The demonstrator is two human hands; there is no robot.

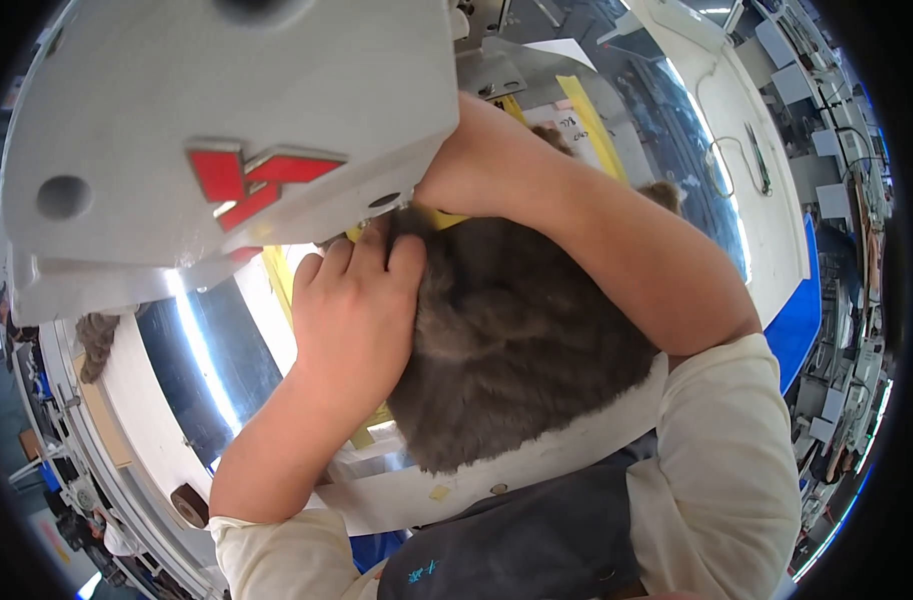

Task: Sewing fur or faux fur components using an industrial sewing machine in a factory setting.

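Observation:
A piece of dark grey-brown fur [536, 330] is spread over the bed of a sewing machine and hangs toward my lap. The large pale machine head [306, 90] with a red emblem looms over its far left edge. My left hand [361, 300] is closed, its curled fingers gripping the fur's edge just under the machine head. From the right, my right hand [476, 165] reaches across beyond the fur, at the corner of the head. Its fingers are hidden behind the machine, so I cannot see what they touch. The needle area is out of sight.
Yellow tape strips [591, 125] mark the machine bed. Scissors [759, 165] lie on the white table at the right. At the left are a fur scrap [96, 345] and a brown roll [189, 507]. A blue panel [801, 310] hangs beside the table's right edge.

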